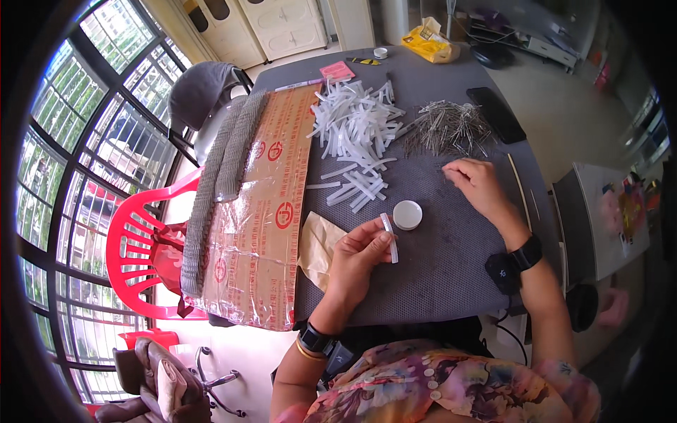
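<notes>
My left hand [358,257] pinches a short white plastic strip [390,241] upright between thumb and fingers. Right beside the strip stands a small round white tub [407,215]. My right hand [474,185] hovers over the grey table, fingertips drawn together; whatever is in them, if anything, is too small to make out. Just beyond it lies a tangled pile of thin metal pins [448,128]. A larger heap of similar white plastic strips [358,120] spreads toward the table's middle, several of them lying loose at its near end.
On the left, a taped cardboard sheet [264,233] carries long rows of grey ribbed material [229,151]. A beige cloth [319,248] lies by my left hand. A dark phone-like slab [496,113], a thin wooden stick [520,190] and a yellow bag [429,42] rest around the edges.
</notes>
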The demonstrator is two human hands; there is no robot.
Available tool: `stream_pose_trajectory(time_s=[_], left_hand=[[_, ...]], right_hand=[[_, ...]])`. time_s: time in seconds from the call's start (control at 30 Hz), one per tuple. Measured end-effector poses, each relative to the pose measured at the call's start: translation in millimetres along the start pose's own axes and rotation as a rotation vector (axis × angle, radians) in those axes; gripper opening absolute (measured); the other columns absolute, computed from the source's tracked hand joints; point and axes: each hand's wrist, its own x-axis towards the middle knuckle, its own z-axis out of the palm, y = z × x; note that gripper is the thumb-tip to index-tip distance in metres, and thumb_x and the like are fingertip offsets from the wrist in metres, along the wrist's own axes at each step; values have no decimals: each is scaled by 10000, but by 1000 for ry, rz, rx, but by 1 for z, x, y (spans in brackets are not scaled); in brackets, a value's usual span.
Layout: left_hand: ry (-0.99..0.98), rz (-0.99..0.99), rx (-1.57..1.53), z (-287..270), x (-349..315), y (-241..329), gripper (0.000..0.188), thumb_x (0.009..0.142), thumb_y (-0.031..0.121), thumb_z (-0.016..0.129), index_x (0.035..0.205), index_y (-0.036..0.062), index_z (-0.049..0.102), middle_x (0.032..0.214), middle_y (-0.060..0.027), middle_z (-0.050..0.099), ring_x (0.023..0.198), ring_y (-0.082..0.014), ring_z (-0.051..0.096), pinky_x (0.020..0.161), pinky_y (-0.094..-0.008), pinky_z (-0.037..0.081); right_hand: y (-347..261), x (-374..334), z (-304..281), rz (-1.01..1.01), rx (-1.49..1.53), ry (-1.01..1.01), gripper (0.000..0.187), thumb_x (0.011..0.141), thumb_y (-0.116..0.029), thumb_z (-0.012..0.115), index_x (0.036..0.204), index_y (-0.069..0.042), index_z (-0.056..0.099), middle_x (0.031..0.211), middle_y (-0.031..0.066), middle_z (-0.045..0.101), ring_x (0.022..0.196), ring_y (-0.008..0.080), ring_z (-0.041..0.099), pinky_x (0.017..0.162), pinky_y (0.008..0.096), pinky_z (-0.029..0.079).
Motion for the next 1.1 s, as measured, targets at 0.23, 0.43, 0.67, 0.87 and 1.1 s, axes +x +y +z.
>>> stream_pose_trajectory(time_s=[0.23,0.43,0.67,0.87,1.1], left_hand=[[25,-18,-24,2,-1,2,266,836,69,555,1096,14,539,864,-54,617,679,-84,564,610,-200,464],[11,-14,-43,1,-1,1,287,832,76,565,1108,8,529,859,-64,621,672,-81,565,604,-196,464],[2,-23,-36,3,-2,4,298,831,74,567,1121,20,527,860,-63,623,682,-82,572,608,-190,470],[-14,-18,-24,2,-3,3,288,833,88,573,1110,21,537,875,-64,626,708,-82,578,628,-201,480],[-39,-3,-29,1,-4,2,288,833,103,579,1105,13,544,881,-62,628,719,-77,577,641,-204,487]], right_hand=[[-51,-6,13,218,386,21,82,767,-40,623,836,3,623,697,68,630,632,96,608,567,214,476],[-54,-8,20,148,427,-19,60,747,-31,641,785,-3,604,651,49,618,588,84,593,521,210,456],[-33,-9,13,112,43,-200,83,747,-46,636,770,20,591,667,71,609,594,105,586,518,231,438],[-24,-7,24,-9,65,-24,84,753,-76,627,778,1,606,682,110,608,592,205,597,547,283,454],[-50,-7,18,157,312,10,72,758,-60,636,789,2,616,685,64,618,619,124,595,553,244,455]])
